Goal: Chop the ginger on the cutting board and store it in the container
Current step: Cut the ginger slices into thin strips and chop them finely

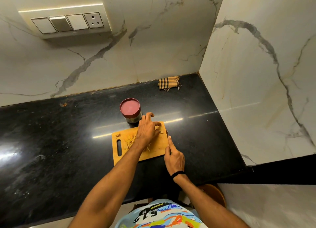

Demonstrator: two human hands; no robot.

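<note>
A wooden cutting board (154, 150) with a handle slot lies on the black counter. My left hand (147, 127) reaches across it, fingers curled over a piece of ginger (160, 131) near the board's far right corner. Thin ginger strips (130, 141) lie on the board's left half, partly hidden by my forearm. My right hand (173, 156) grips a knife (168, 135) at the board's right edge, index finger stretched along the blade's back. A jar with a dark red lid (130, 108) stands just behind the board.
A folded checked cloth (169, 83) lies in the back right corner of the black counter (59, 142). Marble walls close the counter at the back and right. A switch panel (68, 22) hangs on the back wall.
</note>
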